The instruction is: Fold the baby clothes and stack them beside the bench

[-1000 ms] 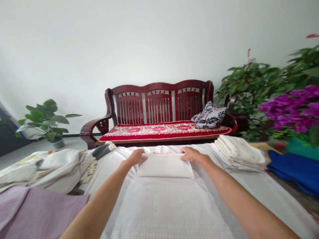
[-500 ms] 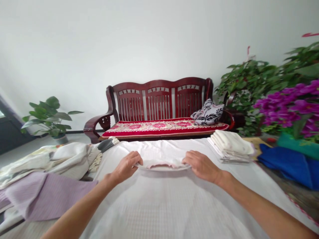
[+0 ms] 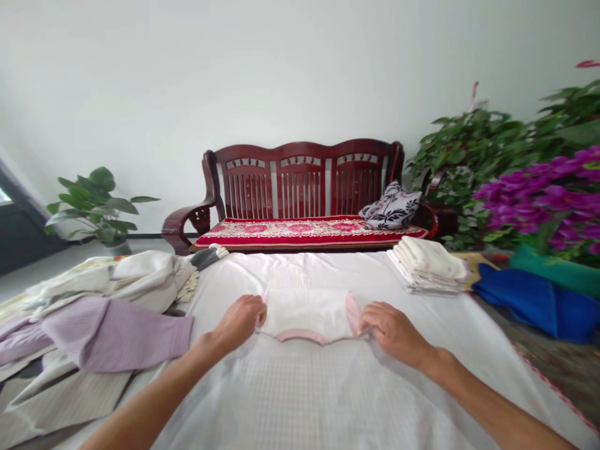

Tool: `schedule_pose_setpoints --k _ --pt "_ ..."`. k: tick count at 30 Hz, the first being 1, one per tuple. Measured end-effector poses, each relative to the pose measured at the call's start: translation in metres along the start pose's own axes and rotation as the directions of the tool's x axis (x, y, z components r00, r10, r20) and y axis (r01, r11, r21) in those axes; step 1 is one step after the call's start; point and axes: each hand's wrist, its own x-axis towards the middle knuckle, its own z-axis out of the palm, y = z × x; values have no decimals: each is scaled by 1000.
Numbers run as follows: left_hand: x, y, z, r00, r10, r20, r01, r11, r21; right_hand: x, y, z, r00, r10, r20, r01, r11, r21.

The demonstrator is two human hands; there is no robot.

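A small white shirt with pink trim (image 3: 304,312) lies spread over the white cloth (image 3: 328,387) in front of me, its pink-edged neckline towards me. My left hand (image 3: 241,322) pinches the shirt's left near corner, fingers closed. At the right near corner, beside a pink sleeve part, my right hand (image 3: 391,328) is closed on the fabric too. The fingertips of both hands are partly hidden by the knuckles and cloth.
A folded stack of white cloths (image 3: 426,262) sits at the back right, near a blue cloth (image 3: 534,303). Heaped clothes, including a lilac garment (image 3: 122,331), lie at left. Beyond stand a wooden bench (image 3: 300,181), a potted plant (image 3: 100,206) and purple flowers (image 3: 544,194).
The shirt's near edge came down and towards me, and its body now lies flatter with the pink neckline showing. Both hands moved slightly lower, the right one also a little outward.
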Motion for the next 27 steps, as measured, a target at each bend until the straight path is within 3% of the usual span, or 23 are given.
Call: schedule_pose_setpoints --k 2,4,9,12,17,21,24,27 --pt "18 19 7 988 -102 -116 94 993 -74 22 -15 6 989 119 -91 -118 993 17" --pt "37 40 22 976 -128 -176 108 987 -122 50 -35 22 981 155 -119 -158 987 -9" --pt "55 66 72 985 -131 -113 142 985 98 86 -61 74 972 220 80 -205 964 -168" --pt "42 56 82 987 -123 -100 142 966 216 74 -46 84 955 262 138 -226 946 -232" --pt "12 24 69 988 -139 -65 152 953 261 45 -5 71 935 339 100 -292 901 -320" --pt "1 -8 59 983 -168 -74 176 978 109 42 24 62 932 357 58 -333 910 -247" --pt "10 -30 52 925 -363 -113 358 932 -55 50 45 52 922 384 52 -377 920 -112" --pt "29 -42 43 873 -483 -66 468 868 -163 64 63 37 911 385 148 -386 922 -23"
